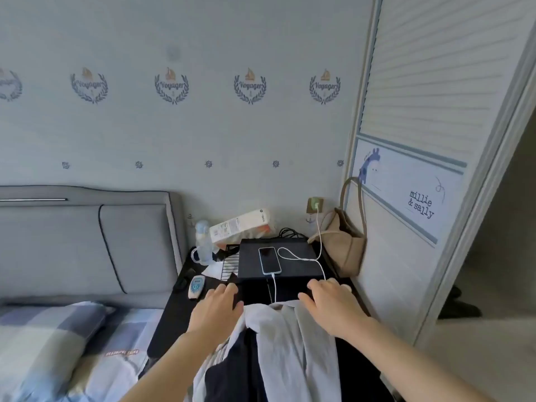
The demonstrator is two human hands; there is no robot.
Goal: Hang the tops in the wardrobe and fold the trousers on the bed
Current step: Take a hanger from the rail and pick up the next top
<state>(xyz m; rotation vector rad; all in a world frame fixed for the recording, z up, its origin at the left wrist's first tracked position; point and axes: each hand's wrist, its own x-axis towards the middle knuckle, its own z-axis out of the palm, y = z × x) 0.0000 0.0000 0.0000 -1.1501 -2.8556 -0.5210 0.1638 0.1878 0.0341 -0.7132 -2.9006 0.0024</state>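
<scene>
A light grey garment [293, 343] hangs in long folds between my two hands, low in the middle of the view. A dark navy garment [232, 375] lies under it. My left hand [216, 307] is at the garment's top left corner, thumb against the cloth. My right hand [333, 306] lies palm down on its top right edge, with the cloth running under the palm. Both hands hover over the front of a black bedside table [174, 320]. The wardrobe [435, 111] stands at the right with its slatted sliding door. The bed [95, 369] is at the lower left.
On the table a black box [293, 262] carries a phone [269, 260] on a white charging cable [319, 227]. Around it are a baby bottle [203, 242], a white carton [240, 224], a small handheld device [196, 286] and a beige bag [345, 242]. A checked pillow [43, 338] lies against the grey headboard [87, 242].
</scene>
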